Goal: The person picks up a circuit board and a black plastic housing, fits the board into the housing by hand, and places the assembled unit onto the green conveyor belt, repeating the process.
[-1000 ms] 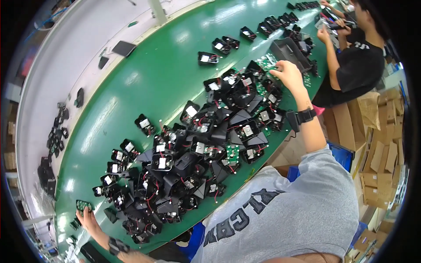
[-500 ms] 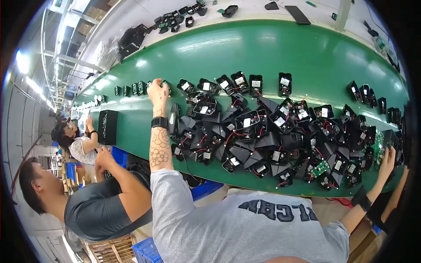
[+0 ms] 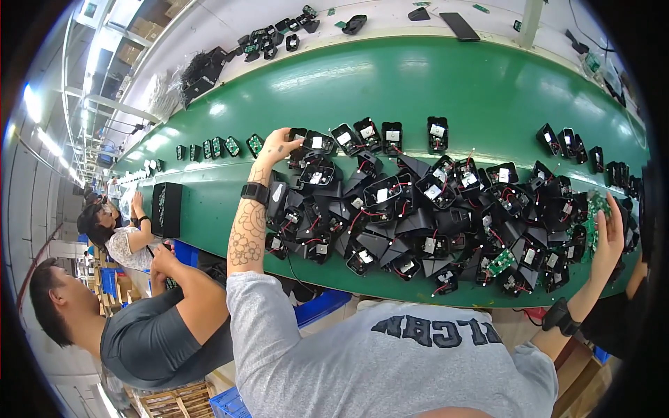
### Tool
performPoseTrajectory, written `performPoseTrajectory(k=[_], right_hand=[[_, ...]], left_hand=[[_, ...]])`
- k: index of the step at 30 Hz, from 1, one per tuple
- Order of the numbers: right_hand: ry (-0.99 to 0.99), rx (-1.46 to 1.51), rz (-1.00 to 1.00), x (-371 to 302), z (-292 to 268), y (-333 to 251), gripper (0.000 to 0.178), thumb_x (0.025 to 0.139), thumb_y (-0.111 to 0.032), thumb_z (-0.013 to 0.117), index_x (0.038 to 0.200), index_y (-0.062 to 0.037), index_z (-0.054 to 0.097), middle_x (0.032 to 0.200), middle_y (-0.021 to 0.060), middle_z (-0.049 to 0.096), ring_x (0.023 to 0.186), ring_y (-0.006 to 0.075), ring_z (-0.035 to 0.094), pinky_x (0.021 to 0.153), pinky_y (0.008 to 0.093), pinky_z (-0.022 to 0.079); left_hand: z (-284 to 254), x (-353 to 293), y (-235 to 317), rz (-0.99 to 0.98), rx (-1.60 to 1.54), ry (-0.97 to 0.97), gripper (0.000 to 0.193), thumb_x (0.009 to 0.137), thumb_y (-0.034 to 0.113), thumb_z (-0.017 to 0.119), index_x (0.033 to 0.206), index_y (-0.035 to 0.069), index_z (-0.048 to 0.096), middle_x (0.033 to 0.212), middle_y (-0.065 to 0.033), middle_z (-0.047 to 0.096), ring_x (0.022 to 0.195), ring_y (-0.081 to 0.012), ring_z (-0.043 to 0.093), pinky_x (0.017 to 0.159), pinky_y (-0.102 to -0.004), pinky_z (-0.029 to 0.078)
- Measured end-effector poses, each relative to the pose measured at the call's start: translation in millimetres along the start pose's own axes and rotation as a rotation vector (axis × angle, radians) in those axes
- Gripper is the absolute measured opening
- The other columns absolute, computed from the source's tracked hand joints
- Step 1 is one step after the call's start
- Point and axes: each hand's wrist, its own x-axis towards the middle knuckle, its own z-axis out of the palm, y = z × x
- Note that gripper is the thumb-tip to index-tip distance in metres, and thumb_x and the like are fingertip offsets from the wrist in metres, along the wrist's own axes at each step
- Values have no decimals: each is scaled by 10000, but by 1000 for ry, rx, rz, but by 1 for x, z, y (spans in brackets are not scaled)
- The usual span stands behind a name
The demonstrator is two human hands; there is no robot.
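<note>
My left hand point(image 3: 282, 148) reaches over the bench to the left end of a row of small black plastic housings and closes on the end housing point(image 3: 297, 135). Further along the row stand more open black housings point(image 3: 367, 134) with white squares inside. At the right end of the bench, my right hand point(image 3: 609, 228) has its fingers closed at a green circuit board point(image 3: 595, 206), beside more boards; the fingers partly hide it. Between my hands lies a big pile of black housings point(image 3: 390, 191) with red wires.
Housings fitted with green boards point(image 3: 231, 145) line up to the left, near a black box point(image 3: 166, 209). More housings point(image 3: 547, 139) stand at the far right. A co-worker point(image 3: 164, 313) sits at my left. Beyond the green bench point(image 3: 334, 83), a white shelf holds parts and a dark flat slab point(image 3: 459, 26).
My left hand has moved right, from the board-fitted housings to the end of the other row. The fingers of my right hand have risen to the circuit boards. The view has shifted slightly.
</note>
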Motion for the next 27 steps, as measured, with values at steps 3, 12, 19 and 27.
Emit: performPoseTrajectory(k=[3,12,19,27], right_hand=[[3,61,-36,-9,10,-29,366,931,-92,563,1293,-51,533,943,-31,551,790,39,491,720,186,405],[-1067,583,-1,-48,94,-100,288,852,-73,637,1135,-35,598,1038,76,638,953,136,612,788,293,514],[-1195,928,208,-97,146,-117,482,865,-38,611,1321,-51,456,896,76,623,739,102,645,672,229,506],[-1030,1096,450,-85,131,-89,259,817,-3,680,1060,50,608,842,101,659,717,143,666,629,236,546]], left_hand=[[-19,4,-14,-5,116,54,450,787,201,701,1137,-63,601,946,-177,687,804,-183,665,695,-292,514],[37,-194,237,96,-712,69,275,906,210,535,1094,21,468,672,-107,584,316,-164,480,250,-231,308],[141,-219,243,317,-938,-34,318,899,67,546,1201,9,465,955,-41,565,796,-99,560,607,-192,463],[135,-214,282,296,-1059,-343,544,846,-44,523,1364,12,368,994,-107,613,753,-97,594,609,-194,470]])
